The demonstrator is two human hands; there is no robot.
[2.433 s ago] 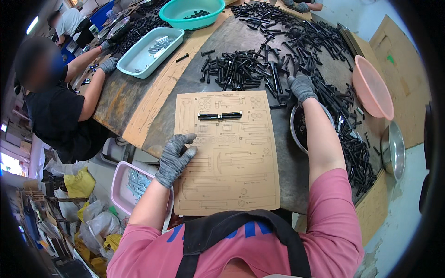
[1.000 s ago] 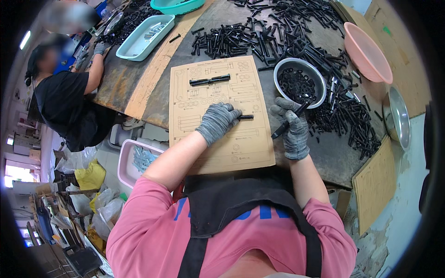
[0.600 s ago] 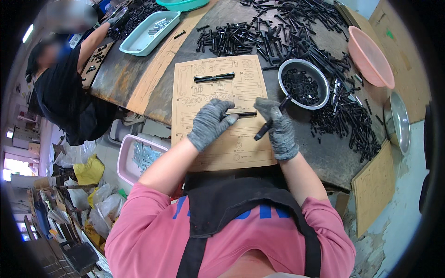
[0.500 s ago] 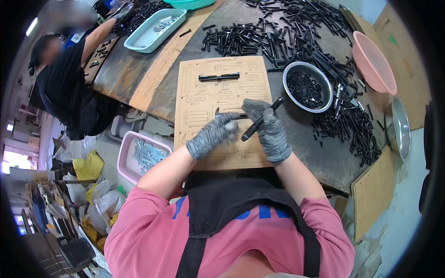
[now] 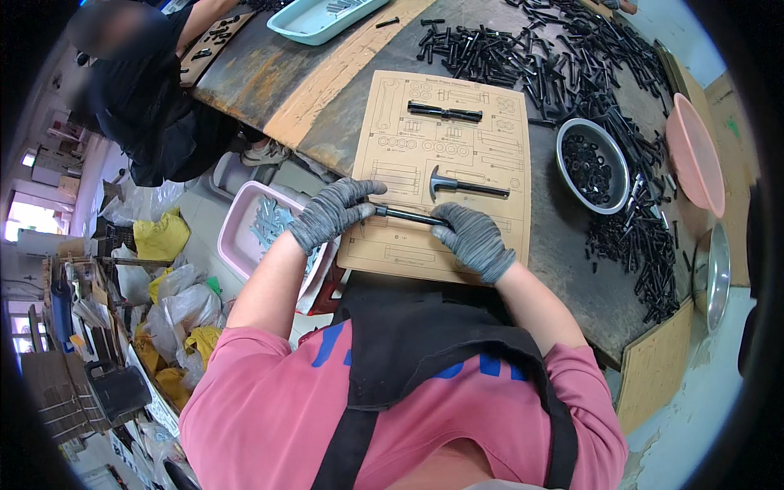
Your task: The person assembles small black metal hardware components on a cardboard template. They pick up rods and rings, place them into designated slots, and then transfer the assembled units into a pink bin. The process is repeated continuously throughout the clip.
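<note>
Left hand: We see a grey-gloved left hand [image 5: 333, 216] over the board's lower left edge, forefinger stretched clear of the thumb; the thumb meets the near end of a black rod [image 5: 412, 216], but how firmly that grip closes we cannot tell.
Right hand: In matching glove, the right hand [image 5: 478, 238] has its grip narrowed on the rod's other end.
Black rod: We find it spanning the gap between both hands, nearly level, over the lower half of the board.
Board: A tan printed sheet [image 5: 453, 166] lies under the work, covered with line drawings of hardware.
Hammer-shaped piece: Just beyond the rod, a black T-headed piece [image 5: 474, 189] rests on the sheet, head to our left.
Upper piece: Near the top lies a black bar [image 5: 429, 109], brighter at its middle.
Worktop: On the dark worktop [image 5: 563, 269], right of the sheet, we see a metal bowl [image 5: 573, 186] of small black parts beside heaped black bolts [image 5: 490, 53] and a pink basin [image 5: 690, 155].
Far left: A co-worker in dark clothing [image 5: 139, 114] stands near a pale blue tray [image 5: 314, 28].
</note>
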